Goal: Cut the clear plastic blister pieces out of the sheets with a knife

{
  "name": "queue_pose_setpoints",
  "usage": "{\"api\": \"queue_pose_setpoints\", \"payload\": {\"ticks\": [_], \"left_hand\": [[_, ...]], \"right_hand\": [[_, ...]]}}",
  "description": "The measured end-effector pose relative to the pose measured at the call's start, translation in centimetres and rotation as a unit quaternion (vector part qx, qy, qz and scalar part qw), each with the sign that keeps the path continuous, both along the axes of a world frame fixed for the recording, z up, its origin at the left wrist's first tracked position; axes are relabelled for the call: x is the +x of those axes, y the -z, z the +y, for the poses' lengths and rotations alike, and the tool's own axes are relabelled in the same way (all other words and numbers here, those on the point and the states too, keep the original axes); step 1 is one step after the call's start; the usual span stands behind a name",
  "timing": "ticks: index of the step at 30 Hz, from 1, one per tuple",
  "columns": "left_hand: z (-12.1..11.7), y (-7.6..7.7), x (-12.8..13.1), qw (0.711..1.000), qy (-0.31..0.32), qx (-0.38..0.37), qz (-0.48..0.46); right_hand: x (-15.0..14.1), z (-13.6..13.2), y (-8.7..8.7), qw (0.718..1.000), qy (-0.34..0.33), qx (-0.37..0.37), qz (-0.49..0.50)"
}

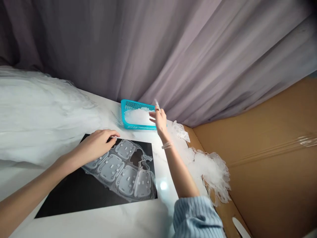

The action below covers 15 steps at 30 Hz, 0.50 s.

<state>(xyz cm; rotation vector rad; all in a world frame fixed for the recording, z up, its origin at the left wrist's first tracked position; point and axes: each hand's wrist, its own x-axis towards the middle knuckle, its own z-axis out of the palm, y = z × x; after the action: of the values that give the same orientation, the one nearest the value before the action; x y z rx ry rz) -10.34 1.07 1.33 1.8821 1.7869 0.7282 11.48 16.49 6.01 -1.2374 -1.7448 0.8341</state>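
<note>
My left hand [101, 140] reaches over the far edge of a black mat [74, 195], fingers slightly bent and thumb apart from them; I see nothing held. Beneath and beside it lies a curved translucent sheet [127, 178] with several rounded, tab-like panels, small pale dots and a loose stringy end. My right hand [160, 122] is at the right end of a turquoise plastic basket [124, 125], gripping a slim, pale pen-like tool [158, 105] that points up, its other fingers spread. Thin white pieces [138, 116] are heaped in the basket.
A large pile of sheer white material [42, 115] covers the left of the white table [119, 218]. More flimsy white pieces [213, 175] lie at the right, beside a cardboard wall [267, 142]. A grey curtain [148, 49] hangs behind the basket.
</note>
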Motion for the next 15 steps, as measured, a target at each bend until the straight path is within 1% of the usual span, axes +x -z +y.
{"api": "queue_pose_setpoints", "payload": {"ticks": [2, 4, 6, 8, 10, 12, 13, 15], "left_hand": [[0.5, 1.7, -0.6, 0.999, 0.02, 0.005, 0.048], [0.8, 2.9, -1.1, 0.994, 0.039, 0.007, 0.098], [0.9, 3.8, -1.5, 0.988, 0.056, 0.009, 0.146], [1.1, 4.3, -1.9, 0.979, 0.073, 0.015, 0.188], [1.1, 4.5, -2.1, 0.971, 0.09, 0.023, 0.222], [0.9, 4.5, -2.2, 0.962, 0.101, 0.035, 0.251], [0.7, 4.4, -2.3, 0.958, 0.104, 0.041, 0.264], [0.2, 4.0, -2.6, 0.951, 0.105, 0.056, 0.286]], "right_hand": [[2.4, -2.9, 0.4, 0.999, 0.017, -0.031, 0.015], [5.5, -6.7, 1.2, 0.998, 0.015, -0.061, -0.013], [8.1, -10.9, 2.3, 0.995, 0.009, -0.071, -0.07], [9.8, -14.6, 3.8, 0.991, -0.005, -0.086, -0.1], [10.1, -17.2, 5.4, 0.987, -0.044, -0.098, -0.123], [9.6, -18.7, 6.9, 0.982, -0.078, -0.1, -0.142], [9.3, -19.1, 7.5, 0.981, -0.082, -0.1, -0.145], [9.0, -19.3, 8.2, 0.983, -0.063, -0.105, -0.136]]}}
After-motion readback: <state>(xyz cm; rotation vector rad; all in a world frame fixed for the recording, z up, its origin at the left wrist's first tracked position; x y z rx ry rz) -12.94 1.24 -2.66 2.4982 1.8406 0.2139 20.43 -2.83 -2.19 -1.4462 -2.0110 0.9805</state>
